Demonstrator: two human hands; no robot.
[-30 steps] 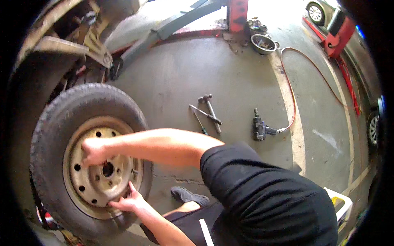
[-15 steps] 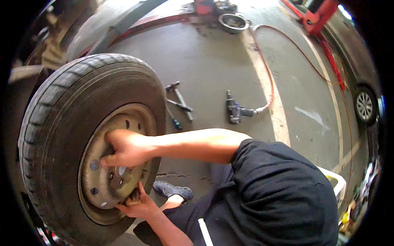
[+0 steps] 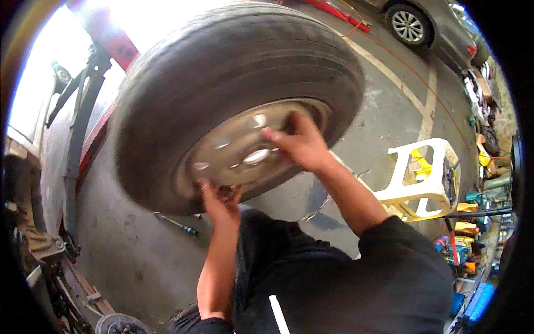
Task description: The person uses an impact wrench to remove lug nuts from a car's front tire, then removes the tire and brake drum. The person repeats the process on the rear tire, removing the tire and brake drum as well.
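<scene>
1. The wheel [image 3: 239, 64], a black tire around a pale metal rim [image 3: 231, 156], fills the upper middle of the frame, tilted with its holed face toward the person; it seems to be off the floor.
2. The left hand [image 3: 221, 203] grasps the rim's lower left edge, thumb and fingers spread around it; some fingertips are hidden.
3. The right hand [image 3: 305, 146] grips the rim's right side, thumb along the face; where its other fingers end cannot be told.
4. The wheel is probably heavy and awkward: stiff metal, firm rubber, hardly fragile. The rim's edge and holes should give the surest hold; dusty tread may slip.
5. Half a second ago the wheel is at the left of the frame; now it is higher and nearer the middle, its face tipped further. Both hands stay on the rim.
6. The hammer and air wrench drop from sight, a screwdriver [image 3: 177, 224] shows below the tire, and the pale plastic stool [image 3: 409, 197] at right comes into fuller view.
</scene>
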